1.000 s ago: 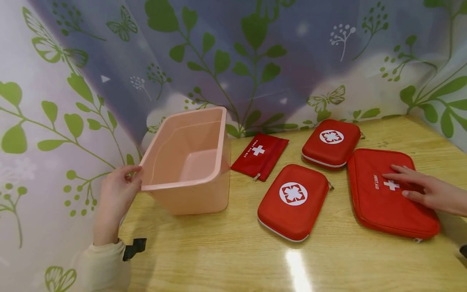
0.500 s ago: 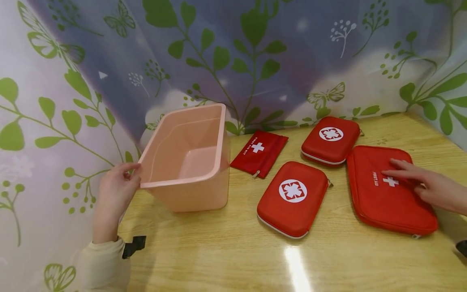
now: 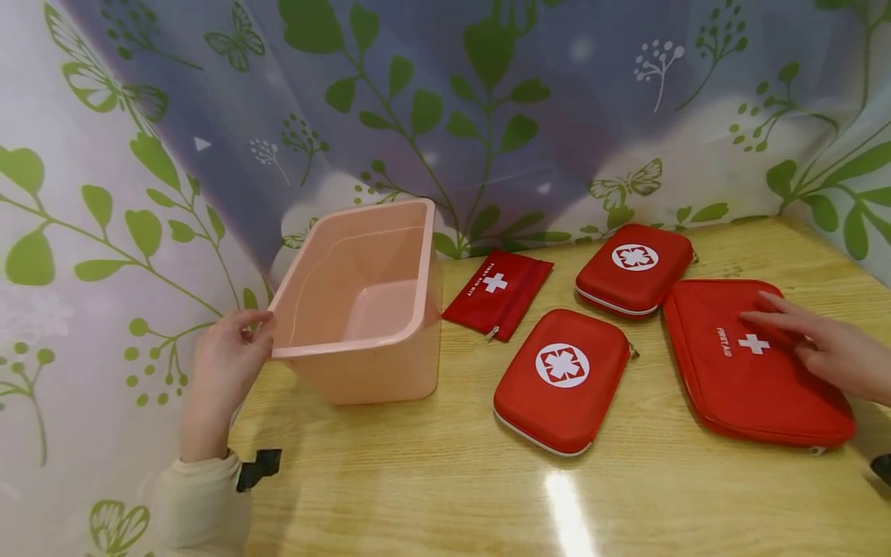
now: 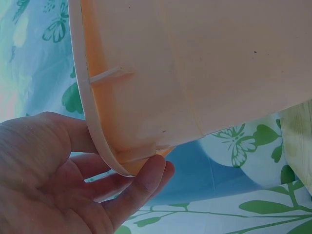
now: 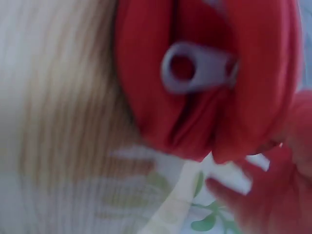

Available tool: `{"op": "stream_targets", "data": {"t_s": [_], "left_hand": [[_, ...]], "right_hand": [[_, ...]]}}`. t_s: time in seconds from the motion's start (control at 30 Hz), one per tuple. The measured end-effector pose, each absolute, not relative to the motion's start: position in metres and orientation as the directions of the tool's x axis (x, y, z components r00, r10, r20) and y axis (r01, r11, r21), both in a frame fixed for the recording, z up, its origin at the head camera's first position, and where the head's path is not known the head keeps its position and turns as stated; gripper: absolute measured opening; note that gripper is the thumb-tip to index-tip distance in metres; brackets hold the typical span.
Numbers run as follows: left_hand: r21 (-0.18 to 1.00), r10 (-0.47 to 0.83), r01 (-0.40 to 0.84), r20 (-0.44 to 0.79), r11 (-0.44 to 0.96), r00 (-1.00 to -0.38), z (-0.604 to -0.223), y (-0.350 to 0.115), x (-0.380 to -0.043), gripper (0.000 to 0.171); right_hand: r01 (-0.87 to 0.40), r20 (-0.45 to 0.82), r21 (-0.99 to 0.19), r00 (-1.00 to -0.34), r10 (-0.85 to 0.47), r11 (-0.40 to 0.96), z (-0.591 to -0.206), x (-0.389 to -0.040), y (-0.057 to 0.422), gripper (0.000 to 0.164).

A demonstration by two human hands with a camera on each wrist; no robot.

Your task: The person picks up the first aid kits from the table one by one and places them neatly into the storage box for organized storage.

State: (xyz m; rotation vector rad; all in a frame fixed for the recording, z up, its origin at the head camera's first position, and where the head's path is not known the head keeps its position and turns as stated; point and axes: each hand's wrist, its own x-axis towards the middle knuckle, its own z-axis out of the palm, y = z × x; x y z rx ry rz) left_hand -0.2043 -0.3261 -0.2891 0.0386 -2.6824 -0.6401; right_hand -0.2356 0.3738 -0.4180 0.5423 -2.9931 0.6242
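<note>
My left hand pinches the near-left rim of a peach plastic bin that stands at the left of the table. In the left wrist view, the thumb and fingers hold the rim's corner. My right hand lies over a large soft red first aid bag, its fingers extended across the top. Blurred in the right wrist view, the bag's zipper pull hangs at the side, with spread fingers beyond the bag's edge. Part of the right hand is cut off at the frame edge.
Two hard red zip cases with white emblems lie mid-table; the farther one adjoins the large bag. A flat red first aid pouch lies beside the bin. Patterned curtains close off the back and left of the wooden table.
The large bag's right part has shifted slightly to the right under my right hand, whose thumb has drawn in. My left hand and the bin stay put.
</note>
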Motion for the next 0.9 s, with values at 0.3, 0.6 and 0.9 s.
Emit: {"op": "stream_targets", "data": {"t_s": [0.3, 0.6, 0.9], "left_hand": [[0.454, -0.128, 0.045, 0.344, 0.890, -0.930, -0.289, -0.327, -0.203, 0.038], [0.446, -0.121, 0.048, 0.343, 0.894, -0.931, -0.289, -0.325, -0.203, 0.037], [0.436, -0.118, 0.047, 0.344, 0.899, -0.931, -0.290, -0.323, -0.205, 0.040]], "right_hand": [[0.078, -0.215, -0.372, -0.977, -0.004, 0.925, -0.406, -0.225, 0.358, 0.109], [0.106, -0.257, -0.377, -0.966, 0.006, 0.920, -0.406, -0.229, 0.350, 0.124], [0.110, -0.149, -0.495, -0.988, 0.041, 0.862, -0.414, -0.229, 0.352, 0.125]]}}
